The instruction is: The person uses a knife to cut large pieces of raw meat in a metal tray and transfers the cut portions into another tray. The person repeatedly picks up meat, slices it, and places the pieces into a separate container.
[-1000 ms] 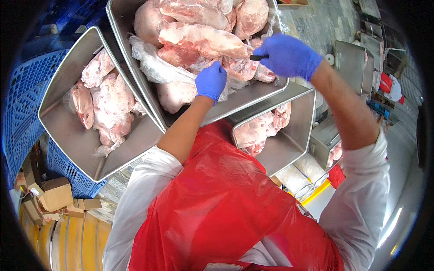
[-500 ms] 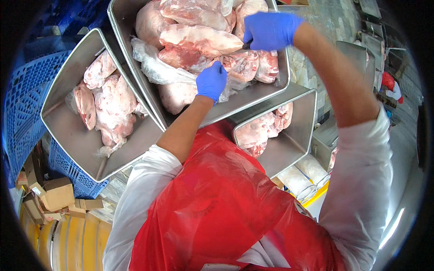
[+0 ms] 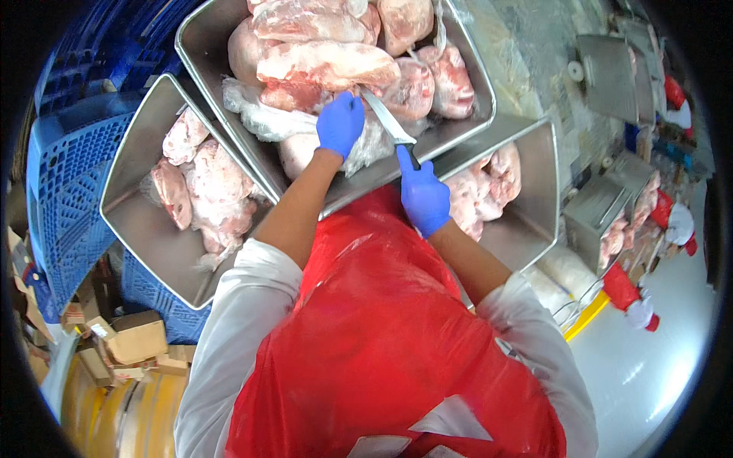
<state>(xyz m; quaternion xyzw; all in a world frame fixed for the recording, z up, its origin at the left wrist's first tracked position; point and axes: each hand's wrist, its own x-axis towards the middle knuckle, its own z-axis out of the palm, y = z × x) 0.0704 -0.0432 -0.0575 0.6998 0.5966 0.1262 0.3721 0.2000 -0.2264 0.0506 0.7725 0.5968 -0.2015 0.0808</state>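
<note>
My gloved left hand (image 3: 340,124) is closed at the near edge of a long pink-white meat slab (image 3: 327,65) in the large steel bin (image 3: 481,80); what its fingers grip is hidden. Crumpled clear plastic (image 3: 250,111) lies around that hand and under nearby meat pieces (image 3: 447,80). My gloved right hand (image 3: 423,197) grips the black handle of a knife (image 3: 385,114) by the bin's near rim, its blade pointing forward and left toward the slab, just right of my left hand.
Steel bins with meat flank the large bin at left (image 3: 134,229) and lower right (image 3: 534,221). Blue plastic pallets (image 3: 72,175) and cardboard boxes (image 3: 137,340) are at left. More bins (image 3: 595,214) and co-workers in red and white (image 3: 679,221) are along the right.
My right hand has come down and toward me from above the bin's right side, and the knife blade now shows fully. My left hand stays at the slab's edge. The view has shifted slightly.
</note>
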